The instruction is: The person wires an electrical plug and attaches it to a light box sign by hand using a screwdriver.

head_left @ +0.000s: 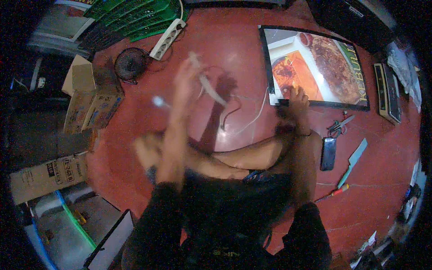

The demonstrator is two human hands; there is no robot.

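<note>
My left hand (185, 78) is raised over the red floor and smeared by motion. Its fingers are closed round a long pale strip (208, 87), from which a thin cord hangs towards the floor. On the right lies a black-framed flat panel (335, 67) with a bright food picture. My right hand (299, 100) grips its near edge, close to the corner, with bent fingers over the frame and the thumb hidden. A white cable (258, 114) curves across the floor beside that corner.
Right of my knee lie scissors (336, 129), a black phone (328, 154), a pale-bladed knife (357, 153) and a red-yellow screwdriver (335, 192). Farther off are a white power strip (168, 39), a small black fan (130, 64) and a green crate (135, 20). Cardboard boxes (96, 105) stand left.
</note>
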